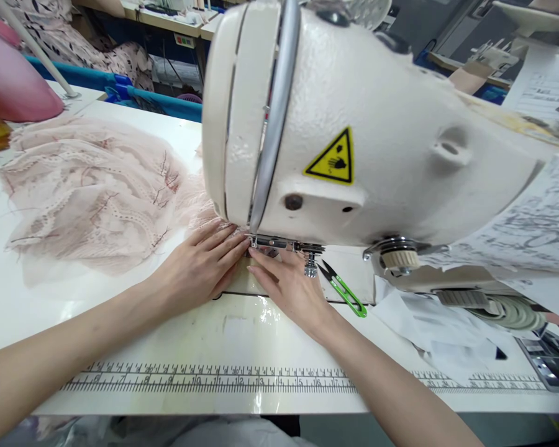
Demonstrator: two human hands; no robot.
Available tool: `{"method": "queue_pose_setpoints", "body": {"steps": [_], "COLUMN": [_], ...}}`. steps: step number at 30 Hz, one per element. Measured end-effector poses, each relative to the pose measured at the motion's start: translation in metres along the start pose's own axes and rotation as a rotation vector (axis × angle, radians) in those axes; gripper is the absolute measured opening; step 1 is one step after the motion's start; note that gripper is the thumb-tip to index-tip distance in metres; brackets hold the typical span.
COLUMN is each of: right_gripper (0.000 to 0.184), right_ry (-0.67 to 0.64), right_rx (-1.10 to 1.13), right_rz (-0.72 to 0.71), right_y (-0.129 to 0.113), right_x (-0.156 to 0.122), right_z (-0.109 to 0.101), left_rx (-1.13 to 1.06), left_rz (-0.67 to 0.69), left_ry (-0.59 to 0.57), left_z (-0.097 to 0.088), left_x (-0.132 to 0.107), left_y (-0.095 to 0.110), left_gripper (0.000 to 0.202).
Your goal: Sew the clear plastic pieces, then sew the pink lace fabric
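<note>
A white sewing machine [382, 118] fills the upper middle of the view, its needle area just beyond my fingertips. My left hand [205, 257] lies flat with fingers stretched out, pressing on the edge of sheer pale pink fabric [195, 198] left of the needle. Beneath the machine head, my right hand [284, 279] has its thumb and forefinger apart, close to the presser foot. Part of this hand is hidden by the machine, and no fabric shows clearly in it. Green thread snips [342, 288] lie just right of my right hand.
A heap of pink lace-trimmed fabric [93, 192] with loose threads spreads at left. A printed ruler [214, 377] runs along the table's front edge. White scraps [442, 329] and a coiled band [517, 311] lie at right. Behind stands a blue rail [163, 102].
</note>
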State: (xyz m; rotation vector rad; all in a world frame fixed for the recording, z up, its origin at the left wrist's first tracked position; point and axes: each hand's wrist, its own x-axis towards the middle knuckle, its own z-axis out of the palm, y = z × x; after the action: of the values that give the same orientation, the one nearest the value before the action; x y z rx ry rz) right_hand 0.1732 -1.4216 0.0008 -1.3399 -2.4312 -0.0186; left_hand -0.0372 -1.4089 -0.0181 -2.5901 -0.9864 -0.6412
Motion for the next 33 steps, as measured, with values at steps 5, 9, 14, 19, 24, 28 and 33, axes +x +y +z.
{"method": "queue_pose_setpoints", "body": {"steps": [5,9,14,19,24,28,33], "right_gripper": [0.034,0.035,0.035,0.026,0.021,0.019,0.017], "right_ry": [-0.004,0.016,0.039,0.097,0.041,0.040,0.113], "right_rx": [-0.073,-0.117,-0.128,-0.058,0.059,0.090,0.092], "right_rz": [-0.028,-0.047,-0.037,-0.022,0.042,0.060,0.008], "right_y": [0.002,0.001,0.001,0.004,0.007,0.008,0.011], "right_x": [0.002,0.001,-0.001,0.001,0.005,0.005,0.004], "right_z": [0.002,0.003,0.007,0.005,0.000,0.000,0.002], "left_rx": [0.016,0.032,0.022,-0.008,-0.035,-0.016,-0.063], "left_rz": [-0.007,-0.016,-0.039,-0.064,-0.079,-0.128,-0.397], "left_ry": [-0.029,-0.042,-0.056,-0.053,-0.049,-0.030,-0.064], "left_z": [0.001,0.000,0.000,0.000,-0.001,-0.007,-0.008], "left_x": [0.000,0.001,0.000,0.001,0.001,-0.001,0.020], "left_y": [0.001,0.002,0.003,0.003,0.004,0.006,-0.012], "left_gripper": [0.040,0.041,0.040,0.039,0.037,0.034,0.028]}}
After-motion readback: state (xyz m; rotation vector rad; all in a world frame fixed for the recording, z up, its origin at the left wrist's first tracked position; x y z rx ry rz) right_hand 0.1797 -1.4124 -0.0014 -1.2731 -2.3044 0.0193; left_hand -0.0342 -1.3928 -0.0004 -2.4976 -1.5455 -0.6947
